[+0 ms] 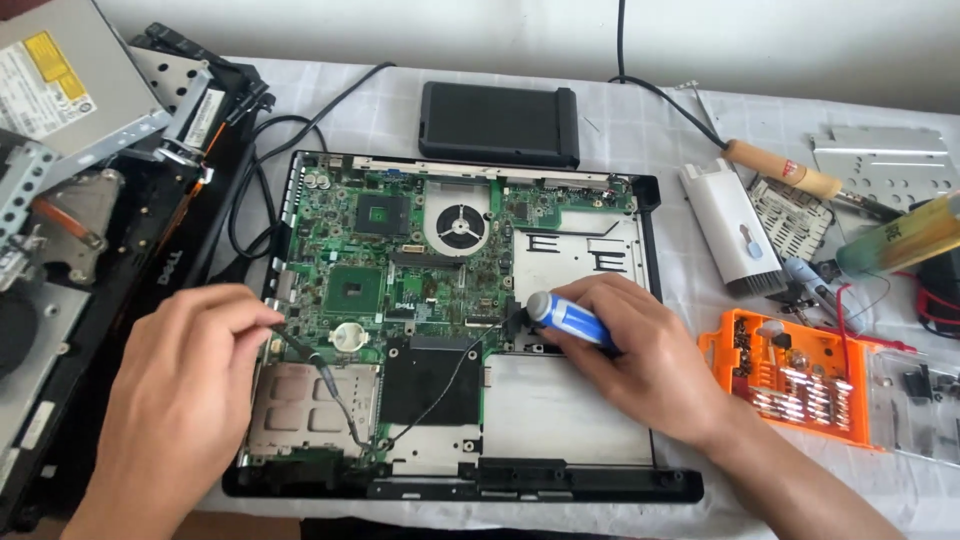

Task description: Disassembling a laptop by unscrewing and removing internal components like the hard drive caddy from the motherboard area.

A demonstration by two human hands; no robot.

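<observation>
Blue-handled screwdriver [568, 318] at frame centre, long axis slanting upper left to lower right, tip end toward the green circuit board [400, 260] of the opened laptop base [560, 420]. Round fan [460, 226] above it; orange bit case [790, 375] at right on the worktop [650, 120]. Right hand [640, 355] clamped around the handle. Left hand [190, 370] pinches a thin black cable [335, 390] at the board's left edge.
</observation>
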